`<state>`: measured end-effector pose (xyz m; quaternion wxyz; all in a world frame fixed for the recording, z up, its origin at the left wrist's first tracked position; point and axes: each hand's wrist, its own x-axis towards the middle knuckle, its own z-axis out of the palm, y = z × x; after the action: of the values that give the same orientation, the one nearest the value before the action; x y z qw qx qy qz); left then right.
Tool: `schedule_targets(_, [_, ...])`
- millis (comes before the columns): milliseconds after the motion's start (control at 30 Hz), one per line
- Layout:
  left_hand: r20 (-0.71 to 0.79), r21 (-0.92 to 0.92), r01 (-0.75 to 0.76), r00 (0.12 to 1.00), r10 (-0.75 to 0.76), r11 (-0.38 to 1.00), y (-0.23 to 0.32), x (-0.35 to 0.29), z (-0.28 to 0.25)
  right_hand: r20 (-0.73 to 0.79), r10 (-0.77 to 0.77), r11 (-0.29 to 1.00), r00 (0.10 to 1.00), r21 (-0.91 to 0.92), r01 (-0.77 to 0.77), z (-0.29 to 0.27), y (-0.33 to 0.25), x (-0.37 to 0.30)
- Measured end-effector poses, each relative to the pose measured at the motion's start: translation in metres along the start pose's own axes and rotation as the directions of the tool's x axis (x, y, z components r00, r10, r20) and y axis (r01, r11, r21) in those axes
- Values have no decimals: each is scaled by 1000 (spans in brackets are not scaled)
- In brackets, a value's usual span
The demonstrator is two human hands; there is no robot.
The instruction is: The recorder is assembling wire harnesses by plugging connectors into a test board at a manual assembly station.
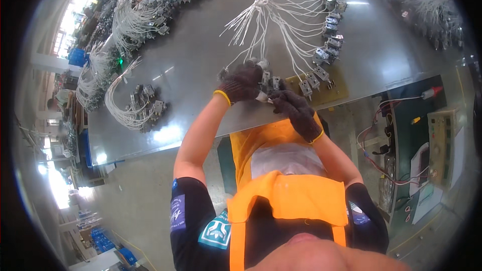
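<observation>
Both my hands wear dark knit gloves with yellow cuffs. My left hand (pixel 241 83) is closed around a small grey metal part with white leads at the near edge of the steel table (pixel 201 55). My right hand (pixel 296 110) meets it from the right, fingers pinched on the same part (pixel 265 95). A row of similar small metal parts (pixel 326 35) runs away from my hands, their white wires (pixel 271 17) gathered into a bundle. A few of them rest on a yellowish board (pixel 336 90).
Another cluster of wired parts (pixel 143 105) lies to the left, with larger piles (pixel 130 15) along the far left edge and one at the far right (pixel 432 5). A green bench with test equipment (pixel 442 140) and red-and-black cables stands right of me.
</observation>
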<state>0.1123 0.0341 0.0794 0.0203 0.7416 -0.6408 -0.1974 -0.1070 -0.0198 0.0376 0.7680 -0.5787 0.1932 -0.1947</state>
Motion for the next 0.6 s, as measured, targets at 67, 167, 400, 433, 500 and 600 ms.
schedule_targets(67, [46, -51, -45, 998, 48, 998, 4, -3, -4, -25, 13, 1000, 1000, 5, -12, 4, -8, 2])
schedule_targets(167, [-314, 155, -143, 931, 186, 978, -7, -14, 19, 134, 19, 996, 991, -88, -7, 11, -16, 14])
schedule_targets(400, [-87, 25, -70, 994, 72, 997, 0, -9, 23, 11, -143, 989, 990, -35, 143, 9, -2, 8])
schedule_targets(433, [-125, 57, -105, 986, 112, 993, -3, -6, 27, -156, -109, 993, 982, 27, 115, 7, 1, 3])
schedule_targets(500, [-155, 87, -143, 976, 155, 986, -4, -4, 33, -157, -104, 994, 982, -47, 98, 2, 7, -3])
schedule_targets(600, [-352, 54, -225, 908, 229, 973, 3, -4, 28, -182, -114, 991, 977, -93, 98, 5, 9, -8])
